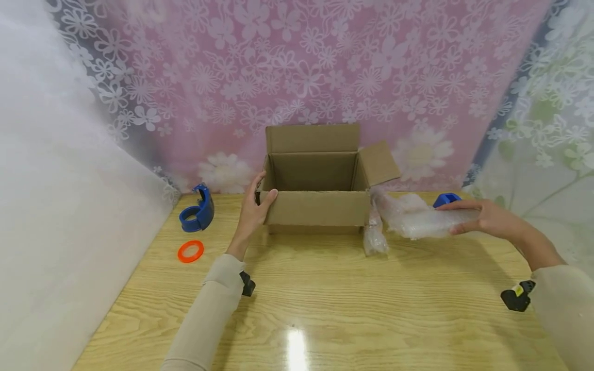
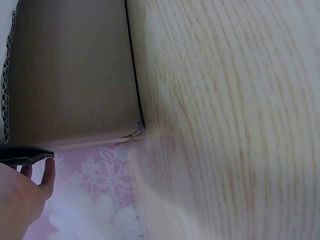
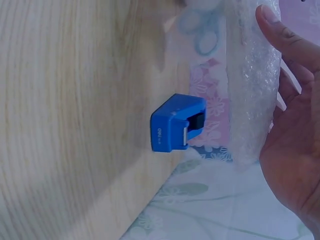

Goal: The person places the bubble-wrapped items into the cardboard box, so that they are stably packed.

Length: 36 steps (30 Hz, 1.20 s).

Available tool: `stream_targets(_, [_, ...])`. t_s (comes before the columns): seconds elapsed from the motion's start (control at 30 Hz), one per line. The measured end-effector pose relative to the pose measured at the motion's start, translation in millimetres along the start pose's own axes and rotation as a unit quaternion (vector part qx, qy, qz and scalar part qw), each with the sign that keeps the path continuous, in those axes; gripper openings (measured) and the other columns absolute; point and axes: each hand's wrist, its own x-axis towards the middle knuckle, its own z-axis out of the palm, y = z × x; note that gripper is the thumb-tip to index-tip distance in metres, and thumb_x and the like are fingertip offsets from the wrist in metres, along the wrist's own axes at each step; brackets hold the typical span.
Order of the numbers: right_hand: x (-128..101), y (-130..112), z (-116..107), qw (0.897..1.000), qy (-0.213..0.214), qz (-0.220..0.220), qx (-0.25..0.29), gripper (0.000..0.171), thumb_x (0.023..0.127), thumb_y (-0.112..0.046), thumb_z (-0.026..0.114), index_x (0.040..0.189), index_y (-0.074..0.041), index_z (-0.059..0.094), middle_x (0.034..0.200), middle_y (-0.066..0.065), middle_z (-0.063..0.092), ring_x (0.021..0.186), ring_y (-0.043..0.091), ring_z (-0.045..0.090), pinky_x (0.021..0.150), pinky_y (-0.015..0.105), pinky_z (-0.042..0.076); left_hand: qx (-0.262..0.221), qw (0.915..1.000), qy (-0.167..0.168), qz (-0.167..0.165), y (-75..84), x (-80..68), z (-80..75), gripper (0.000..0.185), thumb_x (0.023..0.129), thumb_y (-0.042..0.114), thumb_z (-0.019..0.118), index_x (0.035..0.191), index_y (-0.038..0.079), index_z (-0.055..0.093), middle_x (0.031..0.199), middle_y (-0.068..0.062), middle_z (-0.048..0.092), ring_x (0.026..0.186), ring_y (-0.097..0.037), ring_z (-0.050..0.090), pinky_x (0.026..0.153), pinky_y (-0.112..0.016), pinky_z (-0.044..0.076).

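The open box [image 1: 315, 206] at the frame's centre was plain brown cardboard. The table [image 1: 325, 299] showed pale yellow wood grain. At left lay a blue tape dispenser [image 1: 197, 211] and an orange ring [image 1: 191, 251]. The bubble wrap [image 1: 417, 219] at right was clear and whitish, with a small blue block [image 3: 177, 123] behind it. The curtain [image 1: 301, 67] across the top was pink with white flowers; both sleeves [image 1: 209, 309] were beige.

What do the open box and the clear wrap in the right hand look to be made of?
Box: plain brown corrugated cardboard, matte; fluted edge shows in the left wrist view. Wrap held by the right hand: clear plastic bubble wrap, probably, glossy with small bubbles.
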Motion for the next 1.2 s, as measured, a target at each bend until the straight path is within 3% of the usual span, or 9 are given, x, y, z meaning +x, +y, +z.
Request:
stream_targets(0.4, [5, -19, -7, 1.000, 0.007, 0.018, -0.018, 0.066, 0.092, -0.035, 0.081, 0.149, -0.014, 0.058, 0.159, 0.030, 0.039, 0.140, 0.061, 0.033, 0.097, 0.075, 0.039, 0.007, 0.9999, 0.001, 0.007, -1.1, 0.9, 0.9, 0.072, 0.101, 0.056, 0.062, 0.163, 0.032, 0.034, 0.169, 0.002, 0.026, 0.156, -0.032, 0.023, 0.119, -0.068, 0.022])
stream_targets(0.57, [9, -32, -9, 1.000, 0.019, -0.001, -0.008, 0.063, 0.091, -0.029, 0.082, 0.149, -0.016, 0.059, 0.158, 0.023, 0.043, 0.143, 0.057, 0.032, 0.099, 0.075, 0.037, 0.005, 1.0000, 0.003, 0.005, -1.4, -0.2, 0.9, 0.071, 0.101, 0.056, 0.062, 0.162, 0.033, 0.035, 0.168, 0.003, 0.027, 0.155, -0.032, 0.023, 0.119, -0.067, 0.024])
stream_targets(0.8, [15, -64, -20, 0.999, 0.034, -0.018, -0.011, 0.063, 0.089, -0.028, 0.085, 0.147, -0.024, 0.061, 0.158, 0.016, 0.046, 0.145, 0.052, 0.033, 0.099, 0.075, 0.037, 0.009, 1.0000, 0.002, 0.004, -3.4, 0.9, 1.2, 0.070, 0.101, 0.056, 0.062, 0.162, 0.037, 0.034, 0.168, 0.005, 0.027, 0.155, -0.031, 0.024, 0.119, -0.066, 0.024])
stream_targets(1.03, [24, -97, -31, 0.998, 0.030, -0.051, -0.002, 0.059, 0.090, -0.024, 0.084, 0.145, -0.027, 0.063, 0.159, 0.013, 0.045, 0.145, 0.046, 0.037, 0.102, 0.071, 0.037, 0.006, 1.0000, 0.001, 0.001, -2.8, 0.2, 0.3, 0.070, 0.101, 0.054, 0.062, 0.162, 0.033, 0.034, 0.168, 0.005, 0.026, 0.155, -0.032, 0.022, 0.119, -0.067, 0.024])
stream_targets(1.2, [31, -116, -41, 0.999, 0.025, -0.042, -0.005, 0.060, 0.091, -0.029, 0.083, 0.146, -0.030, 0.061, 0.159, 0.010, 0.046, 0.142, 0.044, 0.042, 0.102, 0.071, 0.039, 0.007, 1.0000, 0.000, -0.003, -1.8, 0.5, 0.3, 0.071, 0.101, 0.054, 0.063, 0.162, 0.033, 0.034, 0.168, 0.005, 0.026, 0.155, -0.031, 0.023, 0.119, -0.067, 0.025])
